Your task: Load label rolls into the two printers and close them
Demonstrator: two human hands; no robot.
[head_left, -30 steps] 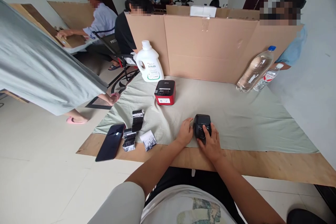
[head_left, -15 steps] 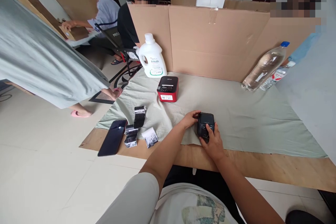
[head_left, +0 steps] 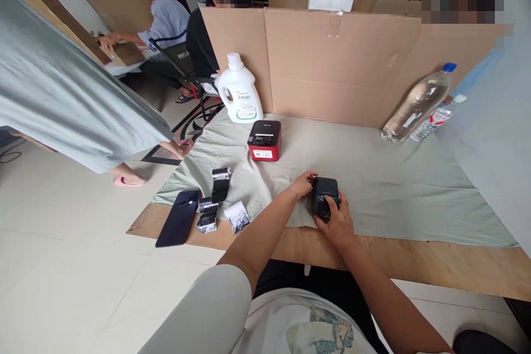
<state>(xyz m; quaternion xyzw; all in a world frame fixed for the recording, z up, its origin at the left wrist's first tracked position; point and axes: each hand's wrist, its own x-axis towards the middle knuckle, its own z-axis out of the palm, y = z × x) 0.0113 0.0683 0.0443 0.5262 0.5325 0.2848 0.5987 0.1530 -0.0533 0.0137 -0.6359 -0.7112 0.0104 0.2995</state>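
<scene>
A small black portable printer (head_left: 324, 186) lies on the cloth in front of me. My left hand (head_left: 303, 183) holds it at its far left edge, fingers curled around the corner. My right hand (head_left: 338, 220) grips the near right side, with a finger on the front panel and the thumb at the near edge. To the left lie two curled strips of dark printed paper, one a roll (head_left: 221, 183) and the other a folded strip (head_left: 207, 214). Beside them is a white printed slip (head_left: 238, 217). A black-and-red label printer (head_left: 265, 141) stands farther back.
A dark phone (head_left: 178, 218) lies at the left edge of the board. A white detergent jug (head_left: 240, 91) stands behind the red printer. A cardboard panel (head_left: 340, 72) closes the back, with a large bottle (head_left: 418, 105) and a smaller one leaning at right. Other people are nearby.
The view has shifted very slightly. Both hands stay on the black printer, with hardly any movement of the fingers.
</scene>
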